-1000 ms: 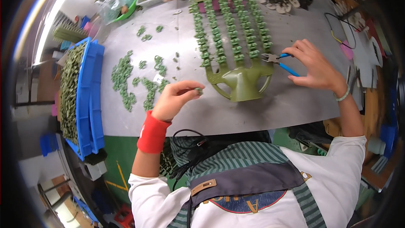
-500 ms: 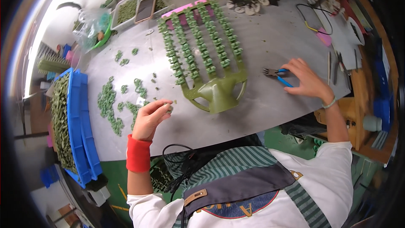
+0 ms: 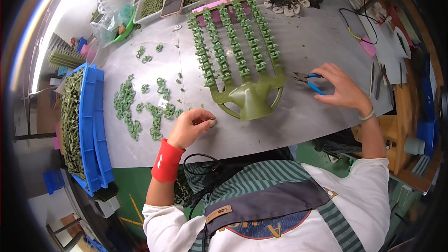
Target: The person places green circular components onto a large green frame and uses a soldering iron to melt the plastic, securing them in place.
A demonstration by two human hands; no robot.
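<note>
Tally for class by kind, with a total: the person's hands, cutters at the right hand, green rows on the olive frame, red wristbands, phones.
Hands: 2 (left hand, right hand)
Blue-handled cutters: 1
Green rows on the olive frame: 5
Red wristband: 1
Phone: 1
Total: 10

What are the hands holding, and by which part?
The right hand holds pliers by their blue handles; the left hand pinches a small green piece, gripped part too small to tell.
</note>
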